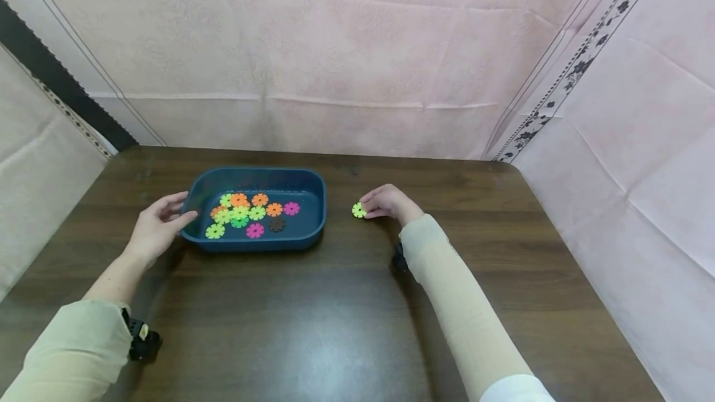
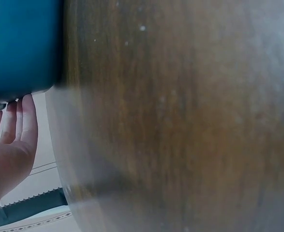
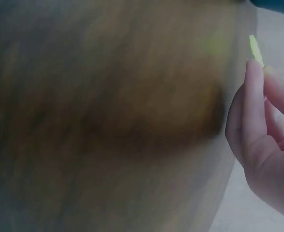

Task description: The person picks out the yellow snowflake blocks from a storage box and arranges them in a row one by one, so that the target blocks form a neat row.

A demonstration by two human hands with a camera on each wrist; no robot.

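Observation:
Between thumb and fingertips, my right hand (image 1: 393, 205) pinches a yellow-green snowflake disc (image 1: 359, 210), a flat notched plastic piece. In the right wrist view that disc (image 3: 255, 50) shows edge-on above the table. My left hand (image 1: 158, 226) holds the left end of a dark blue tray (image 1: 310, 239), thumb over the rim and fingers along its outer side. From the left wrist, the fingers (image 2: 29, 121) show against the tray's end wall (image 2: 23, 53). Inside the tray lie several snowflake discs, among them orange (image 1: 259, 200), pink (image 1: 255, 230), green (image 1: 215, 231) and brown (image 1: 277, 224) ones.
Everything stands on a brown wood-grain table (image 1: 335, 327). Pale cloth (image 1: 335, 67) hangs behind the table's far edge and along both sides. A black camera strap sits on each wrist, the left camera (image 1: 145, 343) close over the table.

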